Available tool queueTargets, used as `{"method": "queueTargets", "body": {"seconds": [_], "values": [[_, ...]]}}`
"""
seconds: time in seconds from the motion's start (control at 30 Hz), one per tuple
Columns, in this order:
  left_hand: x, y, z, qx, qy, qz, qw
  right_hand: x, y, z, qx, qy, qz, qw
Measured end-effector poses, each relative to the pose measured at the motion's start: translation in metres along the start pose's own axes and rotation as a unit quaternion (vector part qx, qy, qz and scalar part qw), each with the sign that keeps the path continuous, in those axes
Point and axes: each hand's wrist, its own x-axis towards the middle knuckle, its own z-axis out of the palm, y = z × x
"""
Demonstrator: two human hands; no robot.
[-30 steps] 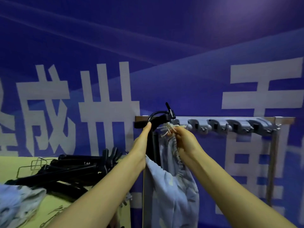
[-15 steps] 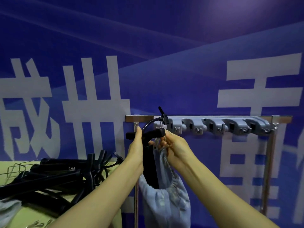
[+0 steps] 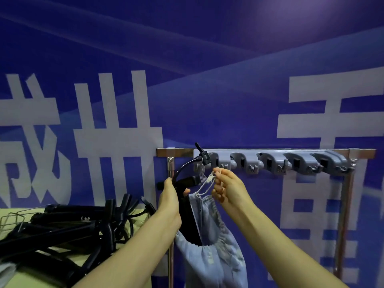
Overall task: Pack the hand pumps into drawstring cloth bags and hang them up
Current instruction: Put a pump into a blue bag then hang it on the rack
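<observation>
**Two hands at the rack, one pump half in its bag**

Two bare hands work just below the left end of a chrome rail [image 3: 178, 152] that carries a grey plastic strip of hook holders [image 3: 276, 161]. The left hand [image 3: 169, 201] is closed around the black T-shaped handle of a black hand pump [image 3: 188, 213], thumb on the near side and fingers curled behind; the handle pokes out on both sides of the grip. The pump's barrel stands upright with its lower part sunk in a pale blue drawstring cloth bag [image 3: 214, 252], whose gathered mouth sits partway up the barrel. A thin black hose [image 3: 185, 166] arcs up from the handle to a black nozzle that rests against the first holder.

The right hand [image 3: 230, 189] is pinched shut — fingertips pressed together on the bag's pale cotton drawstring [image 3: 205, 185], which runs taut and slanting from the bag's mouth up to the pinch. The knotted end of the cord sits just under the leftmost hook; whether it touches the hook cannot be told.

To the left, on a yellow-green table [image 3: 128, 249], lies a loose heap of more black hand pumps [image 3: 68, 223] with hoses tangled, and beside it a wire frame [image 3: 11, 219]. A chrome upright [image 3: 170, 265] drops from the rail behind the left forearm — the bag hangs just right of it. Behind everything stretches a blue banner with large white characters [image 3: 116, 121]
</observation>
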Motion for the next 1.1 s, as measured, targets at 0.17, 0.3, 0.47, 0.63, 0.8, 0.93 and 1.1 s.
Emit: {"method": "queueTargets", "body": {"seconds": [0.17, 0.3, 0.47, 0.63, 0.8, 0.93, 1.1], "values": [[0.006, 0.0, 0.002, -0.018, 0.014, -0.017, 1.0, 0.012, -0.008, 0.008, -0.178, -0.027, -0.084, 0.98], [0.012, 0.004, -0.002, -0.032, 0.035, -0.012, 0.999, 0.021, -0.016, 0.027, -0.24, -0.051, -0.137, 0.96], [0.026, 0.007, -0.009, -0.029, 0.06, -0.012, 0.998, 0.043, -0.025, 0.035, -0.351, -0.052, -0.163, 0.921], [0.038, 0.006, -0.001, -0.029, 0.056, -0.022, 0.998, 0.061, -0.018, 0.035, -0.402, 0.001, -0.18, 0.898], [0.055, -0.002, 0.003, -0.04, 0.053, -0.046, 0.997, 0.069, -0.011, 0.039, -0.446, 0.041, -0.218, 0.867], [0.064, -0.006, 0.002, -0.046, 0.053, -0.057, 0.996, 0.074, -0.002, 0.037, -0.485, 0.063, -0.232, 0.841], [0.068, -0.01, 0.002, -0.065, 0.026, -0.081, 0.994, 0.065, 0.007, 0.028, -0.51, 0.072, -0.253, 0.819]]}}
